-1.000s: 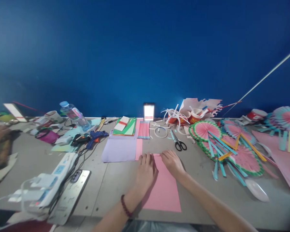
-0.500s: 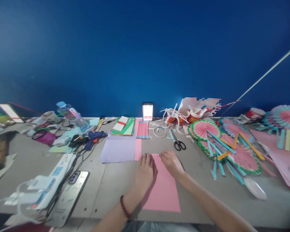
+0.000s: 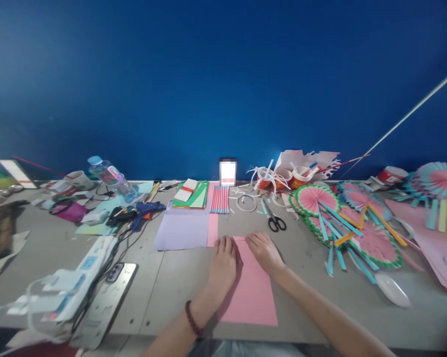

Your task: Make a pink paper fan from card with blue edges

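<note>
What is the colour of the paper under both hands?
Pink; the paper shows best in the head view.

Noted matt, smooth paper in the pink sheet (image 3: 252, 297) at the near edge of the surface (image 3: 182, 282); pleated, ridged paper in the green-rimmed fan (image 3: 317, 200) toward the right edge. Observed clear, glossy plastic in the bottle (image 3: 114, 179) by the far edge; glossy back on the phone (image 3: 106, 307) at the near edge.
</note>
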Action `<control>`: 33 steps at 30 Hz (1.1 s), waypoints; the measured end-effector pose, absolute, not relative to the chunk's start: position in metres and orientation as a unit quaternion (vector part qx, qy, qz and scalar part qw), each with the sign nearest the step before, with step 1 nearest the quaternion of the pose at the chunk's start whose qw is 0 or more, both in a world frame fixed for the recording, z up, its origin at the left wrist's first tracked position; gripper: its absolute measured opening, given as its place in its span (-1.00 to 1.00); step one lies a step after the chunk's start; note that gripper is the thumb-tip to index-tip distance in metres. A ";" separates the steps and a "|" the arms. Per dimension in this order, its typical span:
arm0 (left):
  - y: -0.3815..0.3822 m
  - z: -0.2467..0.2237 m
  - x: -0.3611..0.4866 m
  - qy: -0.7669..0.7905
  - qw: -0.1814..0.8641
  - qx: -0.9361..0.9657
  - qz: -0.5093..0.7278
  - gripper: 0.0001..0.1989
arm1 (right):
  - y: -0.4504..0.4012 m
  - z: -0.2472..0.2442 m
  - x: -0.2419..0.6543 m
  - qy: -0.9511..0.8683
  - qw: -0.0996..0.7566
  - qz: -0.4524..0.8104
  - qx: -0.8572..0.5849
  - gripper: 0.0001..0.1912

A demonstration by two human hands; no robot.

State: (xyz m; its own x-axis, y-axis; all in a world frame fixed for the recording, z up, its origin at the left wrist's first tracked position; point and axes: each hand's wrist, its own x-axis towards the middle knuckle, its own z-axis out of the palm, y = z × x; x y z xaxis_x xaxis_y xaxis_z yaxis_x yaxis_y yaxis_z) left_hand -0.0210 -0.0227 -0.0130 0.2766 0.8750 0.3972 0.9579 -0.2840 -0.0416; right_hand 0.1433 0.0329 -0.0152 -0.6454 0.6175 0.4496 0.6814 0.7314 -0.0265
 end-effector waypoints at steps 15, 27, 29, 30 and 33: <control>-0.024 0.004 -0.024 -0.587 0.037 -0.797 -0.139 -0.48 | 0.030 -0.013 0.142 -0.906 0.208 -0.079 -0.359 -0.81; -0.023 0.006 -0.023 -0.589 0.020 -0.795 -0.145 -0.58 | 0.022 -0.010 0.140 -0.899 0.180 -0.065 -0.395 -0.84; -0.023 0.001 -0.023 -0.579 0.017 -0.800 -0.158 -0.57 | 0.019 -0.011 0.140 -0.894 0.177 -0.069 -0.407 -0.81; -0.022 -0.001 -0.024 -0.574 0.017 -0.803 -0.160 -0.57 | 0.017 -0.011 0.139 -0.891 0.175 -0.071 -0.413 -0.80; -0.022 -0.005 -0.024 -0.572 0.019 -0.807 -0.150 -0.56 | 0.014 -0.007 0.135 -0.886 0.159 -0.077 -0.428 -0.72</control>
